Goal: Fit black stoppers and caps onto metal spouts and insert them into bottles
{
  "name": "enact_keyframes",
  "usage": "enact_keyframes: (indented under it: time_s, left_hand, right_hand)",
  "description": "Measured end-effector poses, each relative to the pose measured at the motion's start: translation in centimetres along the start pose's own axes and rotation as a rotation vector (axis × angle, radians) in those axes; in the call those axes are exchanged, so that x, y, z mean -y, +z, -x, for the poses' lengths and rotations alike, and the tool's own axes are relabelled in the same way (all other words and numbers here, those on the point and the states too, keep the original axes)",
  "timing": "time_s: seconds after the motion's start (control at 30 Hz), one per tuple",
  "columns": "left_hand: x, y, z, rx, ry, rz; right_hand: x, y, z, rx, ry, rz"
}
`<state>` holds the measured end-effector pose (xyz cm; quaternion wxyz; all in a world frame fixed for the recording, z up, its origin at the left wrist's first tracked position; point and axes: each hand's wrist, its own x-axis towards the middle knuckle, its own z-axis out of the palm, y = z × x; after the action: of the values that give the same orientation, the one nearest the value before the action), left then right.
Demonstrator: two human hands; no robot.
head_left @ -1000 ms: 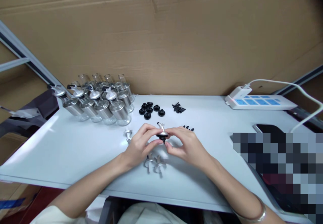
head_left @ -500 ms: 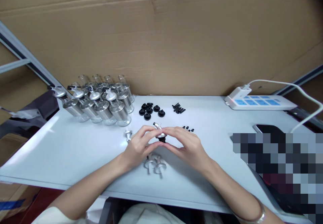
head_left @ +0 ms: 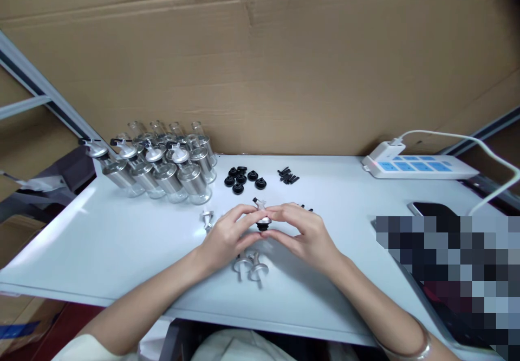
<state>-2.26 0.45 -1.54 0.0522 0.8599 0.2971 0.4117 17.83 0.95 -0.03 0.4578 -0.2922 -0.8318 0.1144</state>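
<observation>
Between my hands is a silver pour spout [head_left: 264, 220] with a black ribbed stopper under its disc and a small black tip on top. My left hand [head_left: 233, 232] pinches it from the left, thumb below and fingers above. From the other side my right hand [head_left: 303, 233] grips it the same way, fingertips close to the left ones. Two bare metal spouts [head_left: 258, 269] lie on the table just below my hands. Another metal spout [head_left: 207, 219] rests left of my left hand. Small black caps [head_left: 311, 210] are partly hidden behind my right hand.
Several glass bottles with steel sleeves [head_left: 166, 178] stand at the back left, the front ones topped with spouts. Black stoppers [head_left: 241, 178] and thin black pieces [head_left: 288, 176] lie beyond my hands. A power strip [head_left: 420, 167] and phone [head_left: 433, 208] are at right.
Both hands stay on the pour spout; its tip leaned left and is now more upright. My right fingers have moved from its side to above and below it. The table items stay put.
</observation>
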Motion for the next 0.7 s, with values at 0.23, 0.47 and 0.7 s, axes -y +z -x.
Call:
enact_keyframes:
  time_s: [0.23,0.47,0.7]
  left_hand:
    - [0.2,-0.2,-0.1,0.001,-0.002,0.035]
    - [0.1,0.0,-0.1,-0.009,-0.001,0.012]
    - [-0.3,-0.1,-0.3,0.029,0.032,-0.001]
  right_hand:
    - [-0.8,0.3,0.3,0.046,-0.003,-0.036]
    - [-2.1,-1.1,-0.2,0.106,0.196,0.104]
    - [-8.0,-2.5,0.6,0.179,0.463,0.429]
